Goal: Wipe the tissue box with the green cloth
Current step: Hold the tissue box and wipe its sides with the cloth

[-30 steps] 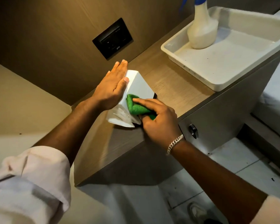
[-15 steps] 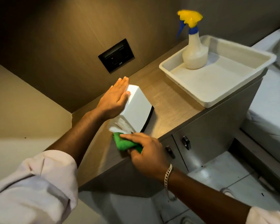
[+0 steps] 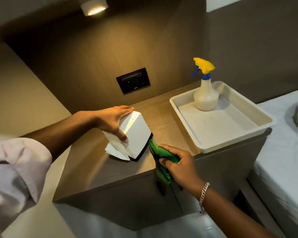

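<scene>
A white tissue box (image 3: 138, 134) with a black base lies tipped on its side on the wooden cabinet top (image 3: 96, 167), a tissue sticking out at its near end. My left hand (image 3: 113, 121) grips the box from the left, thumb on its near face. My right hand (image 3: 177, 164) is closed on the green cloth (image 3: 159, 160), which touches the box's right lower edge by the black base and hangs down past the cabinet's front edge.
A white plastic tray (image 3: 234, 134) sits on the right of the cabinet with a spray bottle (image 3: 206, 93) standing in it. A black wall socket (image 3: 132, 80) is behind. A bed with white sheet (image 3: 286, 152) lies to the right. Cabinet doors are below.
My left hand went from resting flat on the box to gripping it. My right hand carried the cloth from the tissue end round to the box's right side.
</scene>
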`<state>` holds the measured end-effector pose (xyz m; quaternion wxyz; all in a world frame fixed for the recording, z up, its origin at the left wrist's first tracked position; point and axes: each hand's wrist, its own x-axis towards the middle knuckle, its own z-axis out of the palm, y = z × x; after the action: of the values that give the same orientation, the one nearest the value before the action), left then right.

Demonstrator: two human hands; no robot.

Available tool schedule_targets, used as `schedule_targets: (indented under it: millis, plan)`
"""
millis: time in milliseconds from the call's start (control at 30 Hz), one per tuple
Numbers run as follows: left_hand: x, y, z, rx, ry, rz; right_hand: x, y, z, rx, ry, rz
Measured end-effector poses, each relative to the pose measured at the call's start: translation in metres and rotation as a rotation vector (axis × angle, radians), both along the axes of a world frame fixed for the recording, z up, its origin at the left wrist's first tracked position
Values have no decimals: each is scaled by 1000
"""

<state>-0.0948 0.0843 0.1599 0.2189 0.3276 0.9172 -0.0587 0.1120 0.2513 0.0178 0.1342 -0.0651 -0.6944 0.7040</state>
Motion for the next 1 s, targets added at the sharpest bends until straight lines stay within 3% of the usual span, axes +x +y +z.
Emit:
schedule_targets:
  millis: [200,300,400,467,800,933,1000]
  plan:
    - [8,15,-12,48,193,73,-5,30,1,-32,10,43]
    - [7,15,-5,38,86,151,-1,42,-6,-73,-7,52]
    - [0,11,10,-145,-123,215,2,52,-13,-88,-24,36]
    - [-3,13,16,-221,-148,240,3,56,-13,-94,-22,36]
    - [10,37,10,-111,77,360,-4,59,-3,-123,-5,134]
    - [20,63,-5,-206,291,589,-9,59,1,-89,9,176]
    - [25,75,-7,-199,280,715,-11,54,2,-62,9,213]
